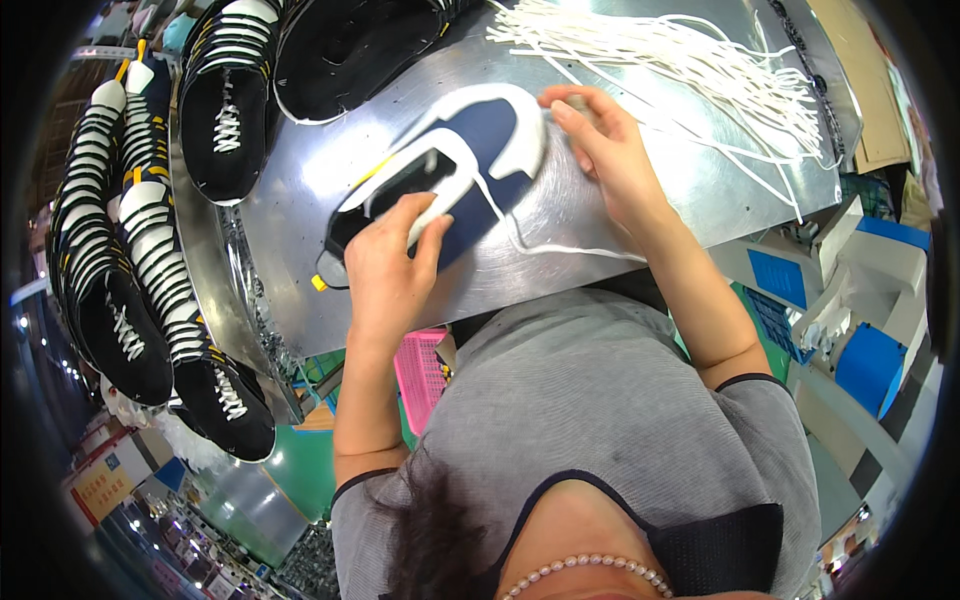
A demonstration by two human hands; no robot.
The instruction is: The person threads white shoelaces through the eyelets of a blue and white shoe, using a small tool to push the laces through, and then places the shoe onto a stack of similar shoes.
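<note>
A navy, white and black shoe upper (505, 185) lies tilted on the metal table, slightly smeared by motion. My left hand (392, 265) grips its opening edge, thumb and fingers closed on the white and black collar part. A white shoelace (515, 235) comes out of the upper, bends, and runs right along the table until my right forearm hides it. Beside the white toe end is my right hand (605, 140), fingers loosely bent and apart, with nothing visible in them. Whether its fingertips touch the toe I cannot tell.
A bundle of loose white laces (690, 75) spreads over the far right of the metal table (290, 255). Stacked black shoe uppers (225, 130) stand at the far left, and long rows of uppers (125, 320) hang beside the table. A pink basket (420, 375) sits below the edge.
</note>
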